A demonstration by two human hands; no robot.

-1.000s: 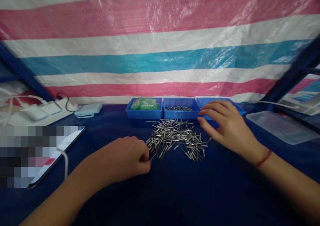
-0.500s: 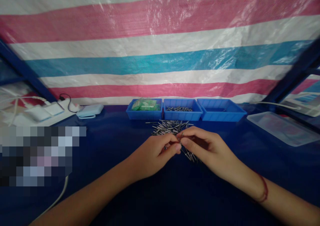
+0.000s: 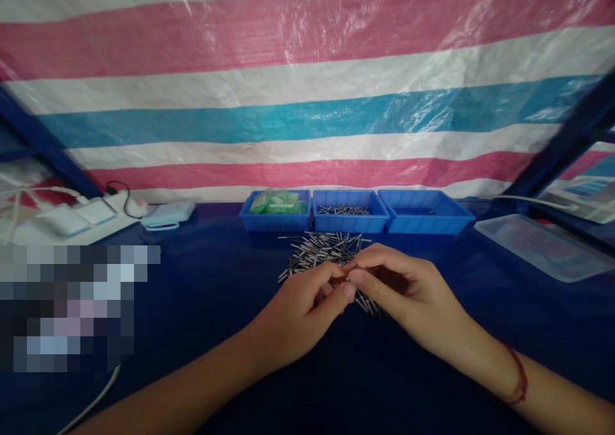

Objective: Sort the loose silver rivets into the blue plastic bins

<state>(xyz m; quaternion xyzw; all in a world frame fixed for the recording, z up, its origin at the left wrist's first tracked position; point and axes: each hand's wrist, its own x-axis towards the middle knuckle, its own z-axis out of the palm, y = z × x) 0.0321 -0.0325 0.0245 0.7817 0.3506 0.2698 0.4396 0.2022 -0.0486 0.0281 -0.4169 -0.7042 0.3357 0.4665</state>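
Note:
A loose pile of thin metal blind rivets lies on the blue table, partly hidden behind my hands. My left hand is closed in a pinch, its thumb and forefinger tips meeting those of my right hand just in front of the pile. The right hand also pinches, thumb against forefinger. A small metal glint shows between the fingertips. It looks like a blind rivet held by both hands, mostly covered by the fingers. More rivets stick out below the right hand.
Behind the pile stand three blue bins: the left bin holds green packets, the middle bin rivets, alongside a right bin. A clear plastic lid lies right. A power strip and light-blue case sit left.
Both hands have shifted slightly right and down in the picture, fingertips still together. More of the pile's left side shows. The view has moved a little.

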